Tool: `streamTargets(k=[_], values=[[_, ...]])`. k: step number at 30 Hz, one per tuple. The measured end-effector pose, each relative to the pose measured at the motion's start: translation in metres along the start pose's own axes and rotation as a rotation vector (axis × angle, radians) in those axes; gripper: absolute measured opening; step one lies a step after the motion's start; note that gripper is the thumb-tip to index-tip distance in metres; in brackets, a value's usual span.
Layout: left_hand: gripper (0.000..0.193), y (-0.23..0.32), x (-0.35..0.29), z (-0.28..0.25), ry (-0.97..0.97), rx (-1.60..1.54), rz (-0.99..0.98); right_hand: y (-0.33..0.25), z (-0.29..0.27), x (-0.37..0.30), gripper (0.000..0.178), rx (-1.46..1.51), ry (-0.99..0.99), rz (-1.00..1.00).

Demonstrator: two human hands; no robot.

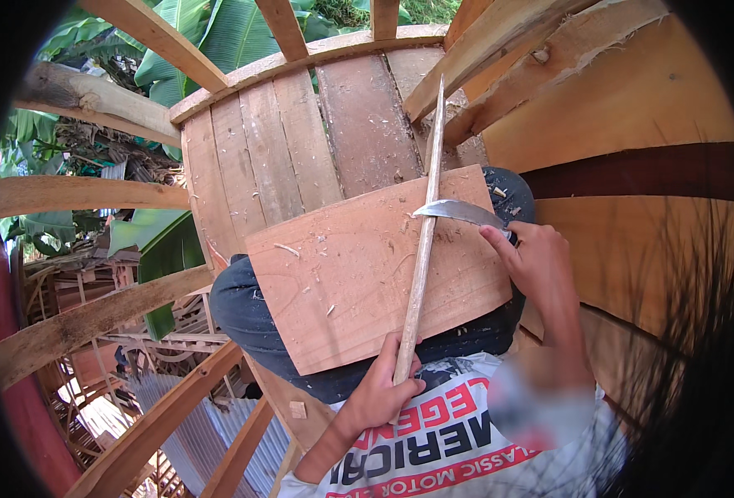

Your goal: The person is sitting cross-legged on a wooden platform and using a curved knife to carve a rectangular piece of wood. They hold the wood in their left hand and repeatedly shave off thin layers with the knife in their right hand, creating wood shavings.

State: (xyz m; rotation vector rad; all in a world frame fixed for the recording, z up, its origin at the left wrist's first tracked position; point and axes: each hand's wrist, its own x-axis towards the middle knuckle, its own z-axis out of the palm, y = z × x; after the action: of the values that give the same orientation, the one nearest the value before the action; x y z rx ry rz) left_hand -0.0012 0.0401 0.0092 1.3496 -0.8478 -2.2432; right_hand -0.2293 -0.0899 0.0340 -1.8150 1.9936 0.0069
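A person sits on a raised platform of weathered planks [300, 141], seen from above, with a flat wooden board [342, 274] resting across their lap in the centre of the frame. A long thin wooden stick [423, 241] lies lengthwise over the board, pointing toward the top of the frame. The left hand [379, 390], at lower centre, grips the stick's near end. The right hand [537, 261], at centre right, holds a curved metal knife [458, 212], its blade laid against the stick. Wood shavings [334, 249] are scattered over the board and planks. Bare timber beams [76, 195] frame the left side, with banana leaves [234, 33] at upper left.
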Motion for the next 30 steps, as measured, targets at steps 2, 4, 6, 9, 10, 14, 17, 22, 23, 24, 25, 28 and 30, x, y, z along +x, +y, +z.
streamTargets(k=[2, 4, 6, 9, 10, 14, 17, 22, 23, 24, 25, 28, 30], values=[[0.056, 0.005, 0.0, -0.003, -0.021, -0.092, -0.047, 0.001, 0.002, -0.007, 0.059, 0.067, -0.048, -0.058], [0.056, 0.007, -0.001, -0.004, -0.035, -0.154, -0.075, 0.005, 0.018, -0.024, 0.057, 0.177, -0.107, -0.2], [0.057, 0.007, 0.0, -0.004, -0.044, -0.188, -0.078, 0.004, 0.028, -0.04, 0.056, 0.22, -0.15, -0.306], [0.057, 0.008, -0.001, -0.001, -0.032, -0.146, -0.071, 0.008, 0.038, -0.052, 0.057, 0.169, -0.126, -0.361], [0.057, 0.007, -0.001, -0.001, -0.028, -0.144, -0.067, 0.008, 0.038, -0.051, 0.058, 0.149, -0.121, -0.366], [0.06, -0.003, 0.002, -0.002, -0.032, -0.147, -0.049, 0.009, 0.038, -0.042, 0.06, 0.079, -0.089, -0.382], [0.061, -0.004, 0.004, -0.005, -0.061, -0.19, -0.031, 0.01, 0.04, -0.037, 0.061, 0.065, -0.022, -0.4], [0.056, -0.005, 0.005, -0.006, -0.078, -0.24, -0.025, 0.009, 0.044, -0.03, 0.062, 0.065, 0.064, -0.435], [0.055, -0.005, 0.006, -0.006, -0.077, -0.238, -0.032, 0.01, 0.046, -0.027, 0.062, 0.056, 0.081, -0.451], [0.054, -0.005, 0.007, -0.006, -0.076, -0.235, -0.039, 0.011, 0.047, -0.024, 0.063, 0.048, 0.098, -0.466], [0.054, -0.006, 0.007, -0.006, -0.078, -0.23, -0.034, 0.013, 0.048, -0.019, 0.063, 0.028, 0.125, -0.408], [0.054, -0.011, 0.004, -0.005, -0.094, -0.243, -0.019, 0.02, 0.046, -0.004, 0.064, -0.042, 0.182, -0.288], [0.053, -0.011, -0.001, -0.004, -0.115, -0.299, -0.024, 0.024, 0.036, -0.002, 0.064, -0.106, 0.175, -0.278]])
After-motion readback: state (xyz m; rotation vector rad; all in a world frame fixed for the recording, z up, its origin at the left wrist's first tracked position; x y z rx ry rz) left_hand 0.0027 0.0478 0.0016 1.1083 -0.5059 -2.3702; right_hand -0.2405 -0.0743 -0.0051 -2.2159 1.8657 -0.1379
